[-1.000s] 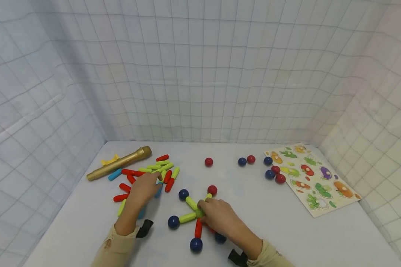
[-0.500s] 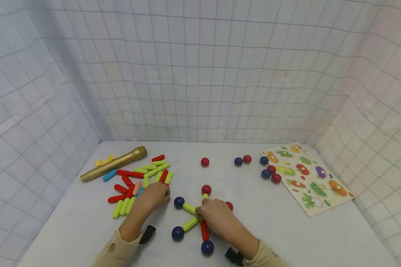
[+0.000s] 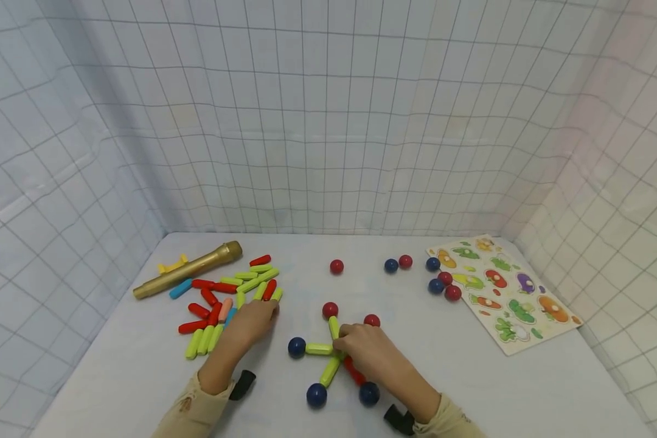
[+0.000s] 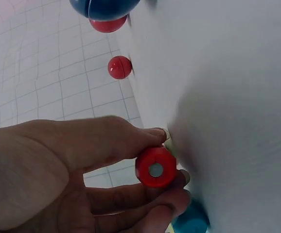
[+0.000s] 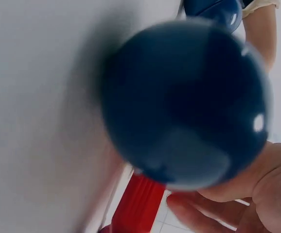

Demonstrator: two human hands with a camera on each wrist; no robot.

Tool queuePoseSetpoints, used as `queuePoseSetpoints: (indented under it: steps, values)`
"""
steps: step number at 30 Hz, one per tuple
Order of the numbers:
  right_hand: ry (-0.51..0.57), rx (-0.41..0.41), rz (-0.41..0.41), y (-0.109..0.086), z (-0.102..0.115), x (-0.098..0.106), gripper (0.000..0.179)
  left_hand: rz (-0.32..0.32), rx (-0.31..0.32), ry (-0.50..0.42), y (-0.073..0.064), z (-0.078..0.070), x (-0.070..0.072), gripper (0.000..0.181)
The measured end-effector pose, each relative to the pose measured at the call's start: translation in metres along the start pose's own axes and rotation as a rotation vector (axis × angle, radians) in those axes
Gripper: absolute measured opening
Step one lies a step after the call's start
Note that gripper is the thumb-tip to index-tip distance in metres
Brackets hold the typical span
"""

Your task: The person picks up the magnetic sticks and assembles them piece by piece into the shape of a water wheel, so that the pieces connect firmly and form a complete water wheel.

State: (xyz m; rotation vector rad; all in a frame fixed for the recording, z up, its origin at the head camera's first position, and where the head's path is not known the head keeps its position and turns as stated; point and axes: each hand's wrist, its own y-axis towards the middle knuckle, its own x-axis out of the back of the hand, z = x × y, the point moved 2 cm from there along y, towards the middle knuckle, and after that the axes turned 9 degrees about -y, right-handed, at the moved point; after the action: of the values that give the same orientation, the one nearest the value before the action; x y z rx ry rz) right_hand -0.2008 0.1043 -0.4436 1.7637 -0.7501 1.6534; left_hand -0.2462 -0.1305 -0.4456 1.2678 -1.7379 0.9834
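Note:
On the white tabletop lies a star of magnetic sticks and balls (image 3: 319,349), with blue balls and red balls (image 3: 330,310) on its outer ends. My right hand (image 3: 369,350) grips this star at its middle, hiding the hub and part of a red stick. Close to the right wrist camera, a blue ball (image 5: 184,102) caps a red stick (image 5: 136,206). Further left, my left hand (image 3: 252,322) is at the near edge of a pile of loose sticks. Thumb and fingers pinch a red magnetic stick (image 4: 148,162), its round metal end facing the left wrist camera.
Loose yellow-green, red and blue sticks (image 3: 199,342) are spread at the left. Behind them lie a gold microphone (image 3: 188,271) and a yellow piece (image 3: 172,265). Loose balls (image 3: 391,266) sit toward the back, beside a vegetable puzzle board (image 3: 517,304). Grid-patterned cloth walls (image 3: 328,152) surround the table.
Under my right hand the star has turned counter-clockwise, its near blue balls swinging right. My left hand has shifted slightly right and taken a red stick from the pile.

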Motion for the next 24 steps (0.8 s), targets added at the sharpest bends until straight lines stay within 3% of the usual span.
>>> queuePoseSetpoints:
  steps: [5, 10, 18, 21, 24]
  values:
    - [0.037, 0.003, 0.015, 0.0008, -0.0048, 0.0024, 0.025, 0.024, 0.025, -0.026, 0.0054, 0.0001, 0.0032, 0.022]
    - [0.059, -0.003, 0.001, 0.0024, -0.0044, 0.004, 0.02, 0.03, 0.009, -0.014, 0.0075, -0.0001, 0.0051, 0.025]
    - [0.001, 0.007, -0.026, 0.0023, -0.0025, 0.0023, 0.021, 0.057, -0.018, -0.008, 0.0067, 0.0023, 0.0022, 0.033]
    - [-0.011, 0.005, -0.041, 0.002, -0.0044, 0.0011, 0.021, 0.021, -0.011, -0.019, 0.0061, 0.0003, 0.0019, 0.036]
    - [0.017, 0.001, -0.043, 0.0015, -0.0059, 0.0002, 0.02, -0.047, 0.004, -0.13, 0.0075, -0.0053, 0.0008, 0.035]
